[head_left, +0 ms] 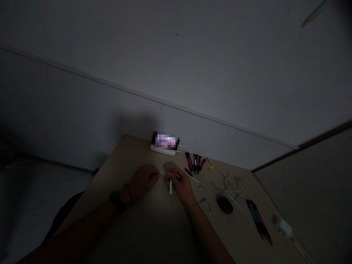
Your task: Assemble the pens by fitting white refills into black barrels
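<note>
Over the tan desk (154, 227), my right hand (181, 185) is closed around a slim white pen barrel (171, 187), whose lower end points toward me. Just to its left, my left hand (143, 179) is closed in a pinch, with thumb and forefinger together. Something small and pale may be at those fingertips, but dim light hides what it is. A narrow gap separates the two hands. Beside my right hand lie a thin white rod (193, 178) and a short dark pen piece (188, 172).
A phone with a lit screen (165, 140) leans at the wall above a white block (162, 150). Several pens (195, 162) lie right of it. Farther right are a white cable (233, 189), a black mouse (224, 204), more pens (258, 221) and a white plug (283, 226).
</note>
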Action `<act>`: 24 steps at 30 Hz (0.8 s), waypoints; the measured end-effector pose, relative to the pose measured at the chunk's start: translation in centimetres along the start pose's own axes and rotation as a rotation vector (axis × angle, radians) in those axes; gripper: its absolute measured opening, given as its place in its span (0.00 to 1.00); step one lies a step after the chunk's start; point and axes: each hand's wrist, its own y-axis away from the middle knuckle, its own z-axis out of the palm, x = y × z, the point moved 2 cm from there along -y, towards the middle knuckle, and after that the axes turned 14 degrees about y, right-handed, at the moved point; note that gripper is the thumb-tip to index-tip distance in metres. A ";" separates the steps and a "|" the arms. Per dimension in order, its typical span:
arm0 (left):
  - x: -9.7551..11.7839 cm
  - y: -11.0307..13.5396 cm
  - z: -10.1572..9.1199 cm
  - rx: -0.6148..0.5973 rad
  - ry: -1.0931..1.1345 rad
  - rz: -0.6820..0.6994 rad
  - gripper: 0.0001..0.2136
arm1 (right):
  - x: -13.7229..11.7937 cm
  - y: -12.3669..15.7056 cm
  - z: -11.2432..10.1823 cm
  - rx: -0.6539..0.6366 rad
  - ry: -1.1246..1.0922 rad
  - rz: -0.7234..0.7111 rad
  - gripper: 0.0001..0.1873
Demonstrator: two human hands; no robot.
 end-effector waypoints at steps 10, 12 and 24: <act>-0.4 0.1 0.1 -0.022 0.012 -0.028 0.05 | 0.6 -0.3 0.4 0.041 -0.217 0.114 0.26; -0.2 0.1 0.0 -0.024 0.018 -0.038 0.04 | 0.8 -0.4 0.4 0.036 -0.257 0.142 0.27; -0.1 0.0 -0.3 0.001 0.136 -0.113 0.06 | 0.8 -0.6 -0.2 0.102 -0.413 0.163 0.22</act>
